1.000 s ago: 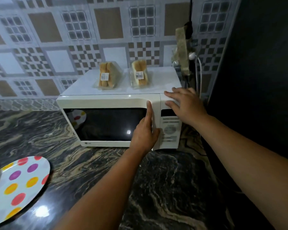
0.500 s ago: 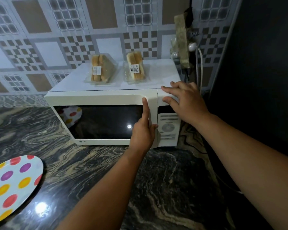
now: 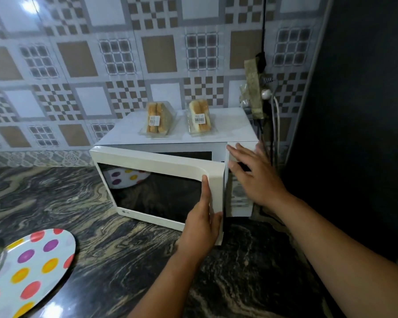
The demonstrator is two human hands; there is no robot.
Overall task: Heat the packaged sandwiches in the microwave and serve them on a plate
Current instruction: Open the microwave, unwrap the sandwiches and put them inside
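Gripping the free edge of the microwave door [image 3: 161, 171], our left hand [image 3: 201, 228] has its fingers wrapped round the right side of it, the door standing partly ajar. Our right hand [image 3: 254, 177] lies open and flat, fingers spread, against the control panel [image 3: 239, 198], holding nothing. On the far top of the microwave [image 3: 216, 125] we see two packaged sandwiches, the left sandwich [image 3: 157, 119] and the right sandwich [image 3: 199, 118], side by side and apart. A dotted plate [image 3: 30, 267] sits on the marbled counter [image 3: 129, 255], near left.
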